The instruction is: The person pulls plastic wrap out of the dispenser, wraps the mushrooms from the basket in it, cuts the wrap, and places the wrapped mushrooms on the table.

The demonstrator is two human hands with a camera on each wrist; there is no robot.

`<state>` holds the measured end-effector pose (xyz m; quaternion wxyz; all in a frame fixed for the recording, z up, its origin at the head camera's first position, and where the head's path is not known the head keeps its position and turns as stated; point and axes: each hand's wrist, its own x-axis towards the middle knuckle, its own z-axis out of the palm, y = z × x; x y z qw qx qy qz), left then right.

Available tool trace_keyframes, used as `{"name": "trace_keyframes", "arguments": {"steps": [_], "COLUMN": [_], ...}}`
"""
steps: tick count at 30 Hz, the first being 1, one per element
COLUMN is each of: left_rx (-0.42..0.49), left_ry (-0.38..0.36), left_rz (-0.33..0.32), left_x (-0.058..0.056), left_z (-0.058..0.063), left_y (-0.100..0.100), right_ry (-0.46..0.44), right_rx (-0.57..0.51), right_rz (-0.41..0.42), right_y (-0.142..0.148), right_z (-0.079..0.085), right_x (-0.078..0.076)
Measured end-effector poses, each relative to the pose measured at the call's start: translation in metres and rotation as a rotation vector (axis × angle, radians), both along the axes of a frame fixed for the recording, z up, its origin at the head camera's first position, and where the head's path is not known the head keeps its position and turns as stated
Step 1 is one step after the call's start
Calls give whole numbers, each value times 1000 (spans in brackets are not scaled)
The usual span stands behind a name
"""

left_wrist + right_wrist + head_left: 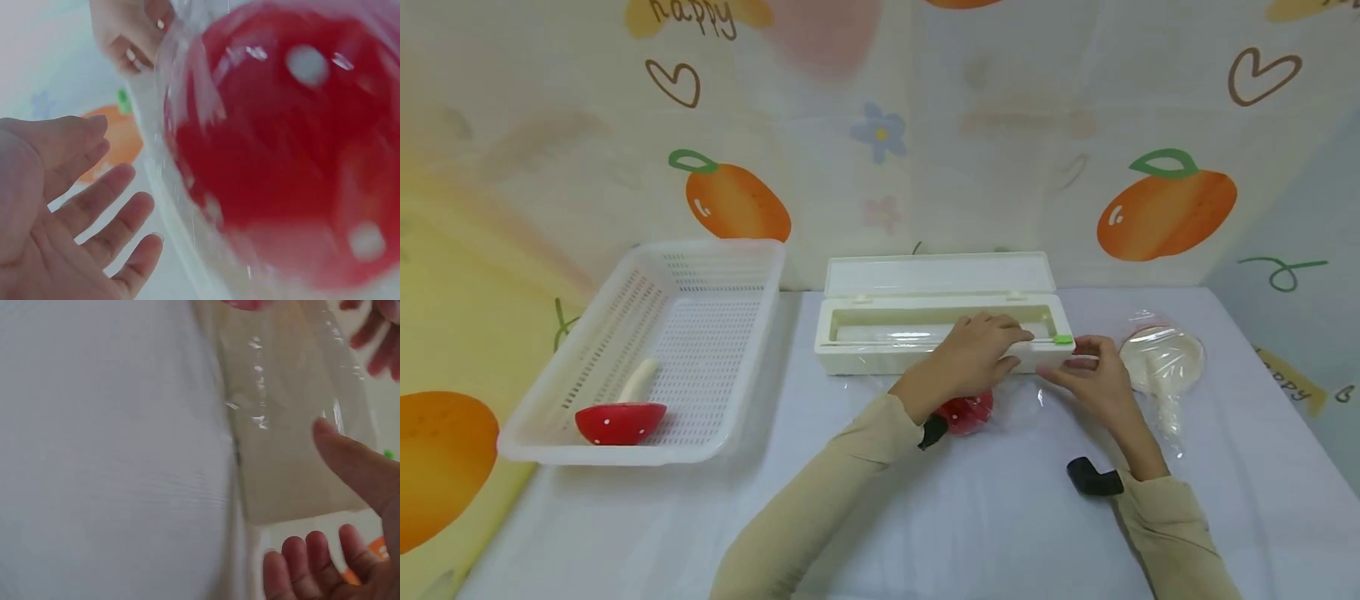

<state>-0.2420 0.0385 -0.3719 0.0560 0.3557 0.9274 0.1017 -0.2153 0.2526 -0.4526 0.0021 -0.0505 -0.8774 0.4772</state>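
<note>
A white cling film dispenser box (880,358) with its lid up stands at the back middle, a green cutter slider (1063,339) at its right end. Over its front edge reaches my left hand (981,346), the fingers loosely straight in the left wrist view. At the box's right end is my right hand (1093,379), thumb and fingers spread apart in the right wrist view. Clear film (281,425) hangs down the box front. Below my left wrist lies a red, white-dotted domed piece (967,412) with film over it, partly hidden by the arm.
A white perforated basket (715,333) at left holds another red, white-dotted piece (621,423) with a white stem (639,380). On the right lies a film-wrapped, pale round piece with a stem (1165,362). Black wrist mounts (1093,479) sit at the cuffs. A patterned cloth hangs behind.
</note>
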Motion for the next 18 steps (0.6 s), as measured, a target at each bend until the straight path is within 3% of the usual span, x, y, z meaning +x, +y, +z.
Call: {"name": "trace_keyframes", "arguments": {"steps": [3, 6, 10, 13, 18], "left_rx": [58, 124, 189, 204, 185], "left_ry": [25, 54, 101, 139, 190], "left_rz": [46, 106, 210, 290, 390], "left_x": [1, 0, 0, 3, 11], "left_z": [2, 3, -1, -6, -13], "left_y": [-21, -48, -87, -114, -146], "right_ry": [-73, -128, -81, 4, 110], "right_rx": [96, 145, 180, 193, 191], "right_rz": [61, 198, 330, 338, 258], "right_y": [5, 7, 5, -1, -10], "right_z": [10, 19, 27, 31, 35], "right_x": [4, 7, 11, 14, 17]}}
